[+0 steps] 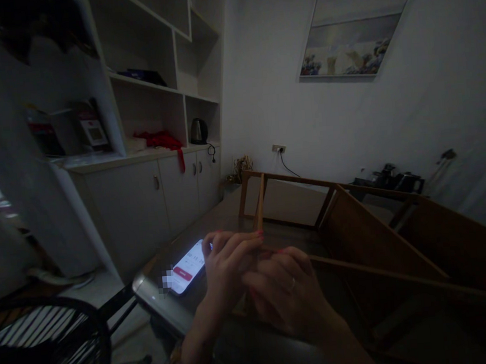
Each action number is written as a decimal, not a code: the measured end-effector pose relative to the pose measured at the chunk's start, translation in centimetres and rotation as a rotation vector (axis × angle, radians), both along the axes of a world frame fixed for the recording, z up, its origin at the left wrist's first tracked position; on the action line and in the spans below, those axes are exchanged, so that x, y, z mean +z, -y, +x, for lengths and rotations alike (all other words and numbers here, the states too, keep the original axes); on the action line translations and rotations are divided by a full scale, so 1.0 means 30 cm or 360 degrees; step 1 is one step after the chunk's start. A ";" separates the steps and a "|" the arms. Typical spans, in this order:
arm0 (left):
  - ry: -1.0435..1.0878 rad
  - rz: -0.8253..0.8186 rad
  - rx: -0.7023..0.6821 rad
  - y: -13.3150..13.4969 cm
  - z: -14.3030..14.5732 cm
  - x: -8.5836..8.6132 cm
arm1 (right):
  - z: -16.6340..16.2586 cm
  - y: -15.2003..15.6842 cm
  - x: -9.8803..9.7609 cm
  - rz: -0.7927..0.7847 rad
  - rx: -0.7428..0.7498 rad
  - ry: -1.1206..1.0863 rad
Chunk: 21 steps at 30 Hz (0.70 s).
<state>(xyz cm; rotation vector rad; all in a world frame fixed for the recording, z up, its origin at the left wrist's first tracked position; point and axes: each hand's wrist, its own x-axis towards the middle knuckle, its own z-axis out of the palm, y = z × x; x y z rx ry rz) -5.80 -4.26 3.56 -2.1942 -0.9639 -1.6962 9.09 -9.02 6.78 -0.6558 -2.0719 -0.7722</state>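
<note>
My left hand (226, 264) rests on the dark table top (150, 284), its fingers pressed together and pointing right, just right of a lit phone (185, 272) lying face up. My right hand (287, 293), with a ring on one finger, is curled against the left hand's fingers. Both hands meet at the near corner of a wooden frame (359, 268). Whether they grip it is hidden in the dim light.
The wooden frame with slanted panels (369, 234) fills the table's right side. White cabinets (143, 201) and shelves with a kettle (198, 131) and a red cloth (159, 139) stand at left. A black wire chair (45, 343) is at bottom left, and a picture (352, 27) hangs on the far wall.
</note>
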 end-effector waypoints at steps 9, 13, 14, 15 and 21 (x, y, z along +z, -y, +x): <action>0.0026 0.0019 0.0006 -0.008 0.009 -0.004 | 0.038 0.007 0.040 -0.0192 0.0250 -0.0087; 0.0044 0.0014 0.0019 -0.007 0.011 -0.003 | 0.027 0.008 0.035 -0.0273 0.0221 -0.0070; 0.0036 0.0010 0.0015 -0.005 0.010 -0.002 | 0.024 0.007 0.033 -0.0304 0.0202 -0.0070; 0.0026 0.0006 0.0013 -0.005 0.010 -0.001 | 0.021 0.006 0.030 -0.0328 0.0181 -0.0072; 0.0081 0.0066 0.0053 -0.012 0.017 -0.010 | 0.014 0.003 0.016 -0.0294 0.0099 -0.0089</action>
